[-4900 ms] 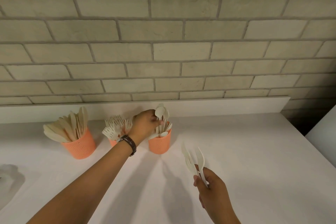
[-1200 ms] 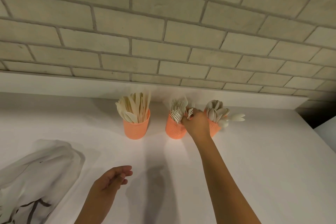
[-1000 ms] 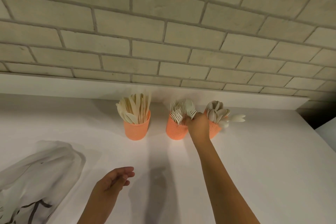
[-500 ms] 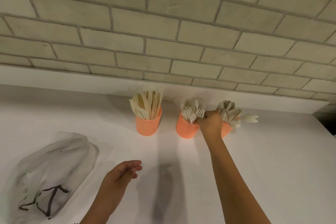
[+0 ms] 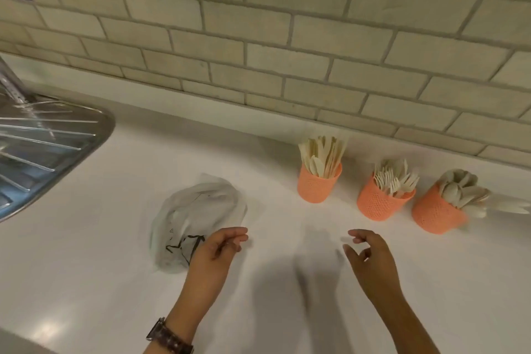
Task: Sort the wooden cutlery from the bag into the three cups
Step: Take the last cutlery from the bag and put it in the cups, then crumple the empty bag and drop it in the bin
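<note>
Three orange cups stand in a row near the brick wall. The left cup (image 5: pixel 318 185) holds wooden knives, the middle cup (image 5: pixel 378 202) holds forks, and the right cup (image 5: pixel 436 214) holds spoons that lean out to the right. A crumpled clear plastic bag (image 5: pixel 198 215) lies flat on the white counter to their left. My left hand (image 5: pixel 215 253) hovers at the bag's near right edge, fingers loosely curled and holding nothing. My right hand (image 5: pixel 370 256) hangs over the bare counter in front of the cups, also loosely curled and holding nothing.
A steel sink drainboard (image 5: pixel 43 149) fills the left edge of the white counter (image 5: pixel 287 296). The brick wall (image 5: pixel 287 37) runs right behind the cups. A watch sits on my left wrist (image 5: pixel 169 336).
My right hand has let go at the fork cup and drawn back toward me. The view has swung left, bringing the sink and the whole bag into sight.
</note>
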Available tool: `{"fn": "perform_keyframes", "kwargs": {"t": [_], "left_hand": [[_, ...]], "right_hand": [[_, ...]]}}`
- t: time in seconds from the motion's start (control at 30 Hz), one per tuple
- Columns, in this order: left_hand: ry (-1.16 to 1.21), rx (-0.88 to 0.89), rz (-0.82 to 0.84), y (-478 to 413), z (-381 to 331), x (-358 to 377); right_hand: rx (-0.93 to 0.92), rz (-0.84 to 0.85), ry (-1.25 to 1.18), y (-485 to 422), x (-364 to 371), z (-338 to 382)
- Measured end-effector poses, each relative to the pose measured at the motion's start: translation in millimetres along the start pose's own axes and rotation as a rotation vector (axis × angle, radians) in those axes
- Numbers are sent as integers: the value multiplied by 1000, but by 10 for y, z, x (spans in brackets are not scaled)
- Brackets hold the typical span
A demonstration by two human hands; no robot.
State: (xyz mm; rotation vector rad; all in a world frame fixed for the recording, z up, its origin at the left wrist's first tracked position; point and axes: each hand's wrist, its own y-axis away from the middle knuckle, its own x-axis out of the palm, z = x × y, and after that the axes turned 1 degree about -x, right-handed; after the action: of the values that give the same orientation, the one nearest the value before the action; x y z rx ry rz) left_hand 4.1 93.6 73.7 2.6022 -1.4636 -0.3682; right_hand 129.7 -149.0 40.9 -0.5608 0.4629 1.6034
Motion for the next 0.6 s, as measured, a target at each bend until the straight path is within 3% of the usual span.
{"fn": "perform_keyframes", "kwargs": {"t": [0.1,0.2,0.43,0.6], "left_hand": [[16,33,-147,101,17,-380],[30,40,-255,170,49,-710],[46,-35,-425,510,256,-1167],[57,-110,-497,699,470,-1283]], "right_hand": [[-65,175,1,223,340,167],[-248,288,46,235,656,527],[-559,514,344,44,1652,1690],[-552,762,667,-22,2419,1761]]}}
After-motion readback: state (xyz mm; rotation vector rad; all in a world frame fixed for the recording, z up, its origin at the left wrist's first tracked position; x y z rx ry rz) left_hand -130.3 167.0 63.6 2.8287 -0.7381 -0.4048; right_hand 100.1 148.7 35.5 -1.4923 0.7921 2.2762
